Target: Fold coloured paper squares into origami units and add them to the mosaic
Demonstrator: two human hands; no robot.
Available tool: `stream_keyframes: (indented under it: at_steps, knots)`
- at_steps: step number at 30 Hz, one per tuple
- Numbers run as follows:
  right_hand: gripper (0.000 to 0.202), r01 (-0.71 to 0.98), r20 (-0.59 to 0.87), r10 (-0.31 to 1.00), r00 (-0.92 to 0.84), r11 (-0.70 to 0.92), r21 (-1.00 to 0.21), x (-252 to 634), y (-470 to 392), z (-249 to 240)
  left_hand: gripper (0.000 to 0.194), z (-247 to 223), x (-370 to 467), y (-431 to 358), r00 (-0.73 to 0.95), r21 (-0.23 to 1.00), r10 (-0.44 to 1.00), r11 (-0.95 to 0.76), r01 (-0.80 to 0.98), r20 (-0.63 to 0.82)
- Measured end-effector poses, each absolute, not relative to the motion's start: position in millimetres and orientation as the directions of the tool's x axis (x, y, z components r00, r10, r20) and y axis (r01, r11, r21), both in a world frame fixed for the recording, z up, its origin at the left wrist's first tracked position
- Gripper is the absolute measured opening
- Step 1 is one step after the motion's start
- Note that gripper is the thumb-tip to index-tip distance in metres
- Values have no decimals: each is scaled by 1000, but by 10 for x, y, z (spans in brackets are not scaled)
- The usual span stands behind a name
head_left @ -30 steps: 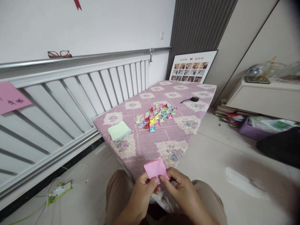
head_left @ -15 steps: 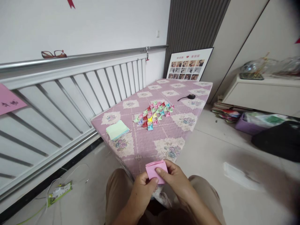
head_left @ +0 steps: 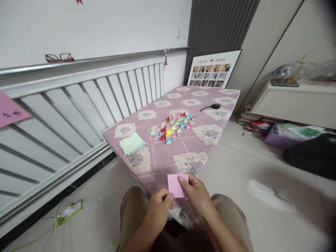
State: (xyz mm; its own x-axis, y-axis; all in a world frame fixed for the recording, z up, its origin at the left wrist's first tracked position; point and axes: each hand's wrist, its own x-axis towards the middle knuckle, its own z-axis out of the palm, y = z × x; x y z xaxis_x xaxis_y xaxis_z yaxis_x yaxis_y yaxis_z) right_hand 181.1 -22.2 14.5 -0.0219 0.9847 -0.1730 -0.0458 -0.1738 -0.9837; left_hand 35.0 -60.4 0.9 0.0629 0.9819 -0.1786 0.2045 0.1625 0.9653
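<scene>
A folded square of pink paper (head_left: 174, 187) is held up over the near end of the table. My right hand (head_left: 197, 193) grips its right side, with the thumb flat on the front and the fingers behind. Down at the paper's lower left corner, the thumb and curled fingers of my left hand (head_left: 160, 206) pinch the edge. Beyond my hands, several small folded paper pieces (head_left: 173, 127) in many colours stand in close rows on the tablecloth. To their left lies a stack of pale green paper sheets (head_left: 132, 143), with blue showing at one edge.
The floral tablecloth (head_left: 162, 157) covers a table beside a white radiator (head_left: 99, 105). A black object with a cord (head_left: 215, 106) lies at the far right of the table. A power strip (head_left: 69, 211) with cables is on the floor at left, a purple box (head_left: 279, 136) at right.
The pink paper has turned upright and moved slightly up and right. My left thumb has slid off its front to the lower left corner. My right hand keeps its hold.
</scene>
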Motion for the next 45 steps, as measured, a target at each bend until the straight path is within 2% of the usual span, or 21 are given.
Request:
stream_keyframes:
  at_steps: [5, 9, 13, 15, 19, 21, 24, 28, 34, 40, 42, 45]
  knots:
    - [34, 54, -178, 981, -73, -174, -983, 1772, -81, 2, 25, -82, 313, -567, 79, 947, 960, 249, 204, -269]
    - [21, 230, -123, 985, -124, -93, -969, 1760, 82, -164, 23, -268, 212, -566, 110, 916, 957, 216, 337, -267]
    - [12, 456, -84, 983, -161, -1, -890, 1763, 197, -297, 18, -372, 67, -592, 50, 858, 990, 88, 507, -131]
    - [8, 542, -73, 979, -192, 44, -839, 1765, 232, -327, 20, -383, 18, -610, 47, 778, 999, -12, 628, -23]
    - [7, 634, -67, 972, -225, 94, -768, 1756, 269, -344, 27, -452, 39, -663, 252, 569, 959, -280, 773, 130]
    - [9, 650, -71, 969, -236, 103, -753, 1746, 276, -348, 31, -543, 88, -691, 366, 498, 915, -401, 769, 172]
    - [14, 674, -84, 966, -246, 108, -731, 1734, 281, -365, 40, -704, 141, -712, 451, 431, 867, -497, 753, 213]
    - [18, 698, -86, 966, -246, 115, -707, 1725, 278, -396, 46, -827, 132, -693, 500, 384, 840, -542, 748, 211]
    - [28, 727, -60, 967, -246, 143, -672, 1736, 256, -468, 45, -818, 83, -679, 546, 337, 810, -586, 737, 214]
    - [35, 762, 51, 966, -254, 233, -604, 1751, 238, -646, 45, -824, 65, -686, 561, 271, 796, -605, 749, 229]
    - [30, 787, 96, 958, -271, 278, -551, 1756, 234, -675, 44, -827, 63, -687, 561, 242, 789, -612, 753, 252]
    - [25, 839, 220, 928, -301, 368, -401, 1781, 220, -645, 43, -822, 62, -687, 555, 221, 780, -619, 754, 290]
